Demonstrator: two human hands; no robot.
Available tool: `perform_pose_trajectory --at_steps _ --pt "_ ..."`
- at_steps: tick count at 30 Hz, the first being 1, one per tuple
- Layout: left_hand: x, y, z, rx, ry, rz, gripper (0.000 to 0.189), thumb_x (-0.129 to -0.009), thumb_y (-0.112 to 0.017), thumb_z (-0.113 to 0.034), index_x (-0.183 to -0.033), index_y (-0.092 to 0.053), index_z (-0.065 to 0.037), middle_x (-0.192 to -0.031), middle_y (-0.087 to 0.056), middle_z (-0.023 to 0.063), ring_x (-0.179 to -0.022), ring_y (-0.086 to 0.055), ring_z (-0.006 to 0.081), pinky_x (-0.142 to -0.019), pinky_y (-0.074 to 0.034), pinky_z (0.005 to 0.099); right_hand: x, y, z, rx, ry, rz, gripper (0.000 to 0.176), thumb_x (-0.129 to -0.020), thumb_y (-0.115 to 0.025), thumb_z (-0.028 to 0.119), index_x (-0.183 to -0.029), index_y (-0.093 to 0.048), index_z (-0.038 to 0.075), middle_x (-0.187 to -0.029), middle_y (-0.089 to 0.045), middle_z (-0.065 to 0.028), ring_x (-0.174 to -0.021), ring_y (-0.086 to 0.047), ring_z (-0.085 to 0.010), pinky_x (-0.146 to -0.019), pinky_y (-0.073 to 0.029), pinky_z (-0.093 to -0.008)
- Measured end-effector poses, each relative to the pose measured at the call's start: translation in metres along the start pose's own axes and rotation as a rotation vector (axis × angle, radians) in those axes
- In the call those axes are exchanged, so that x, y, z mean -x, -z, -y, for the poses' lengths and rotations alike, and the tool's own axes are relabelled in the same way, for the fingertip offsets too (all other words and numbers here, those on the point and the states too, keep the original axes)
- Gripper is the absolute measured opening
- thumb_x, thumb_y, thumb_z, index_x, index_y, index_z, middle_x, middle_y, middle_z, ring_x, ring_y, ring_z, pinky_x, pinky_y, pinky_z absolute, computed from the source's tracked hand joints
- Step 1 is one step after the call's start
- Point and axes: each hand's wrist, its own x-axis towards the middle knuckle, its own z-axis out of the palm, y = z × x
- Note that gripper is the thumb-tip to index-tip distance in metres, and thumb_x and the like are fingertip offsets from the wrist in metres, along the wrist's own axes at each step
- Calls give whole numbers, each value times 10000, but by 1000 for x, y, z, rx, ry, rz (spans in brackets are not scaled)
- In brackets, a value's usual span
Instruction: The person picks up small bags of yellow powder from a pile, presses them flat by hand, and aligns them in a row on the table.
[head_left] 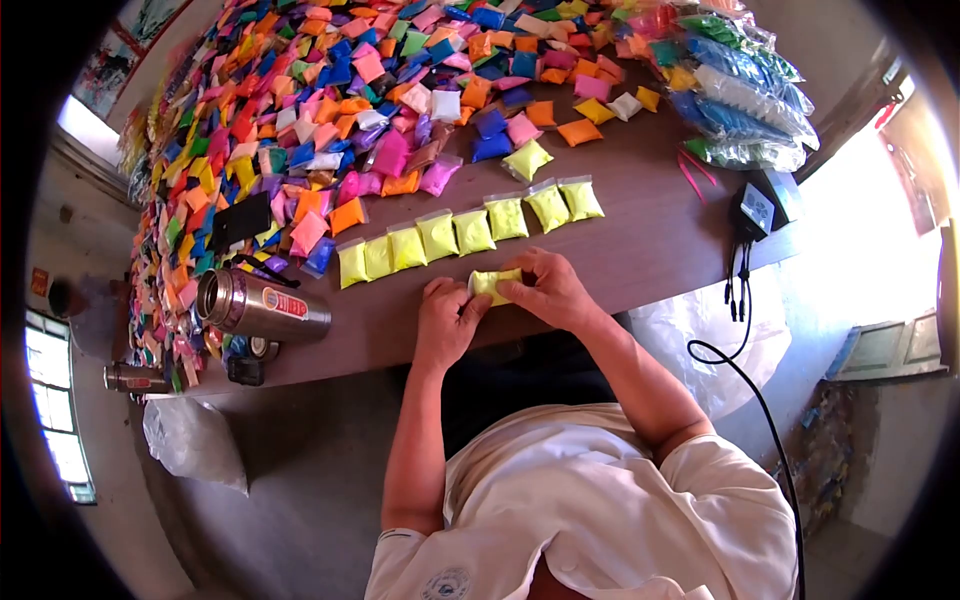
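Between my two hands, at the table's front edge, is a small clear packet of yellow filling. My left hand pinches its left end with thumb and fingers. On the right side, my right hand grips the packet with the thumb across its face. Just beyond my hands lies a slanting row of several similar yellow packets, set side by side. One more yellow packet rests behind the row, near the big pile.
A large heap of packets in many colours covers the table's back and left. A steel flask lies at the left, near a black flat object. Bagged packets and a black device with cables are at the right.
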Motion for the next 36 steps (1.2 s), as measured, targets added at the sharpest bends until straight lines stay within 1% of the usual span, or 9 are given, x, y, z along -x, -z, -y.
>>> perform_pose_trajectory --at_steps 4,8,12,14,17,19,28,32,36 --pt "1 -1 2 1 -8 6 370 -890 -656 -335 -694 -554 -39 -630 -518 106 -674 -538 322 -867 -428 409 -1 10 20 144 -20 83 300 -748 -678 194 -1007 -689 43 -884 -669 -182 -830 -652 -350 -755 -520 -396" --pt "0 0 -3 35 -8 15 382 -909 -646 -371 -751 -609 -25 -692 -570 107 -732 -550 309 -889 -417 384 4 21 19 231 -47 197 289 -757 -673 209 -988 -677 35 -862 -663 -182 -801 -645 -355 -740 -515 -396" --pt "-1 -1 -6 76 45 -28 325 -915 -640 -283 -721 -598 -25 -683 -601 87 -709 -584 291 -921 -427 395 5 57 8 128 -98 -168 251 -818 -675 156 -1001 -627 -10 -783 -624 -159 -680 -599 -245 -628 -478 -355" --pt "0 -1 -7 77 46 -51 317 -916 -639 -270 -721 -601 -24 -685 -605 87 -707 -586 288 -926 -428 393 -1 83 -1 103 -167 -416 245 -820 -671 147 -1015 -635 3 -780 -629 -148 -664 -585 -244 -622 -476 -355" --pt "-1 -1 -7 64 47 -25 293 -915 -639 -250 -730 -607 -25 -690 -612 89 -708 -590 286 -925 -430 392 -14 115 -23 218 -210 -568 259 -833 -654 180 -1035 -644 19 -812 -652 -145 -710 -618 -260 -659 -485 -361" --pt "-1 -1 -7 52 33 -45 286 -914 -637 -234 -728 -599 -21 -685 -609 94 -701 -588 292 -915 -436 392 -24 126 -35 402 -296 -735 317 -837 -640 238 -1086 -641 42 -866 -681 -144 -813 -657 -303 -730 -500 -380" --pt "0 -4 -5 31 13 -69 290 -913 -642 -223 -722 -579 -15 -683 -609 97 -695 -586 299 -896 -445 393 -43 120 -45 615 -512 -518 406 -823 -637 348 -1142 -640 96 -1011 -688 -170 -1006 -636 -348 -861 -483 -440" --pt "-1 -3 -8 34 7 -77 288 -914 -642 -221 -720 -579 -18 -686 -613 97 -697 -589 301 -897 -446 395 -41 121 -33 620 -520 -423 367 -824 -631 367 -1078 -676 106 -1010 -687 -171 -1003 -634 -354 -857 -485 -437" --pt "-1 -3 -7 24 7 -71 282 -913 -642 -220 -719 -585 -23 -689 -619 94 -697 -591 298 -900 -446 398 -43 123 -44 651 -479 -427 335 -800 -653 362 -973 -702 80 -885 -679 -145 -871 -648 -320 -752 -491 -409"
